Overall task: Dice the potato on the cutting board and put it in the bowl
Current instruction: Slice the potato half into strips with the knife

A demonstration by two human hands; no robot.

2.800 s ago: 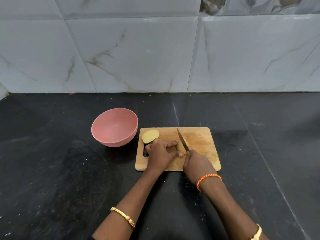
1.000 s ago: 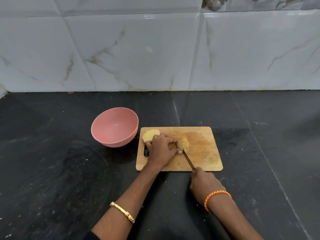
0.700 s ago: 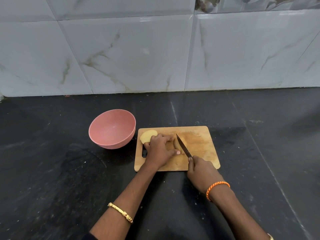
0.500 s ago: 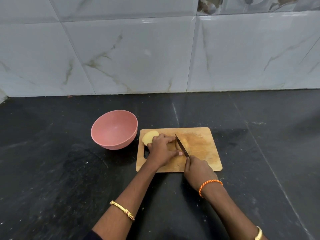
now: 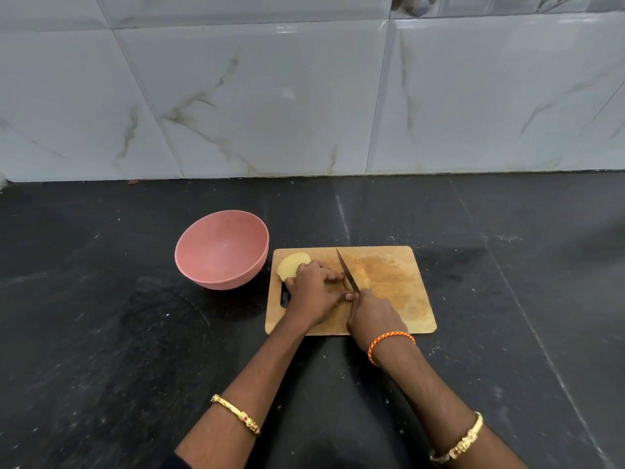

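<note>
left hand (image 5: 314, 289) curls over a potato piece (image 5: 361, 281) mid cutting board (image 5: 399, 292); right hand (image 5: 373, 314) grips the knife (image 5: 346, 272). spare half (image 5: 291, 265) lies at the far-left corner. bowl (image 5: 221, 248) looks empty. potato: firm, probably slippery when cut; pin it flat-side down.

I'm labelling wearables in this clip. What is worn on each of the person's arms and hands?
The left arm is bare, with one gold bangle set with a small red ornament. The right arm is bare too, with an orange braided thread band at the wrist and a gold bangle further up. No rings or gloves show.
</note>
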